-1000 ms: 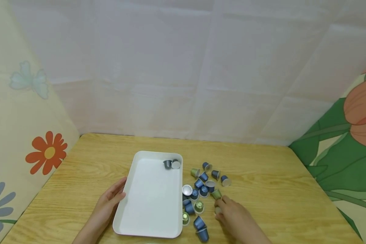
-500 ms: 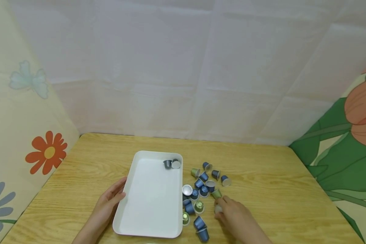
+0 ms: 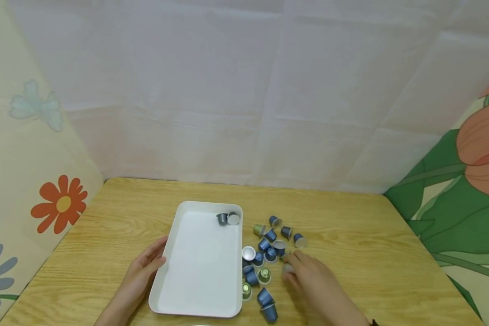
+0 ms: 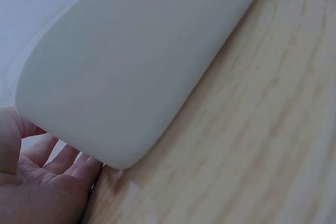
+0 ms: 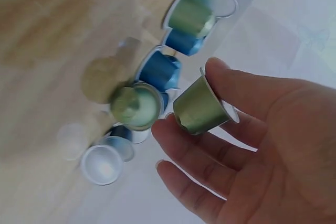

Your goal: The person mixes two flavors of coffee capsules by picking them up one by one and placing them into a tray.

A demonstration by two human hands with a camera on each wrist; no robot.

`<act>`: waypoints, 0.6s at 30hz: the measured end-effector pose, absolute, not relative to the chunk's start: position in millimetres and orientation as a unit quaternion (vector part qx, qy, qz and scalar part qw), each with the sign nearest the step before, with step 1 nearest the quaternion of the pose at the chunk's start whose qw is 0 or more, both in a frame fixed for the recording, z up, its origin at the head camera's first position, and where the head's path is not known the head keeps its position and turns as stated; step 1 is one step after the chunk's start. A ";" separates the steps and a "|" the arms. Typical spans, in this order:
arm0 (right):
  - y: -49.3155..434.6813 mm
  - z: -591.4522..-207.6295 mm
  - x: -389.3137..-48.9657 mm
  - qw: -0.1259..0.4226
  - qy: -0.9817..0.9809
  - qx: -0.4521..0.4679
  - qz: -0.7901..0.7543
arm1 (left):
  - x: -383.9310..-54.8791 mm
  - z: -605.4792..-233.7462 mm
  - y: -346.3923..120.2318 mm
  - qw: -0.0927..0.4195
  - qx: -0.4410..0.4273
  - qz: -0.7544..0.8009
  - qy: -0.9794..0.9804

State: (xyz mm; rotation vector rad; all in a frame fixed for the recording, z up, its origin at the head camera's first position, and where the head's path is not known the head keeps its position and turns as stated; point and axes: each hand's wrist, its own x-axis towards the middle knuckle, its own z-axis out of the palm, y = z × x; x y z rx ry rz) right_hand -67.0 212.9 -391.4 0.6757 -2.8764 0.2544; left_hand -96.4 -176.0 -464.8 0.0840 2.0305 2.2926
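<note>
A white rectangular tray (image 3: 199,262) lies on the table with two grey coffee capsules (image 3: 228,219) in its far right corner. My left hand (image 3: 140,271) holds the tray's left side, thumb at the rim; in the left wrist view its fingertips are partly hidden behind the tray wall (image 4: 126,77). My right hand (image 3: 311,276) is at the near right of a loose capsule pile. In the right wrist view it pinches a green coffee capsule (image 5: 198,106) between thumb and fingers, the capsule tilted. From the head view my hand mostly covers that capsule.
Blue capsules (image 3: 264,245), several in all, lie scattered along the tray's right side. Among them are green capsules (image 3: 264,275) and a dark one (image 3: 286,232). A white cloth (image 3: 212,99) hangs behind the table (image 3: 371,253), with flowered cloths at both sides.
My right hand has edged slightly forward, covering more of the green capsule in the head view. The left hand and the tray hold their place; the head view has shifted a little.
</note>
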 end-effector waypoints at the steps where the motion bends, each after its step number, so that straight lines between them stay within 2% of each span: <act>1: 211.7 -389.7 -68.2 0.095 -0.964 0.232 0.083 | -96.4 -464.9 -176.0 0.039 0.028 0.749 0.661; 9: 192.5 -369.6 -79.4 0.122 -0.960 0.245 0.061 | -96.3 -464.6 -176.3 0.040 0.020 0.751 0.659; 18: 175.2 -356.2 -102.9 0.114 -0.949 0.289 0.060 | -96.5 -463.6 -175.9 0.043 0.019 0.747 0.663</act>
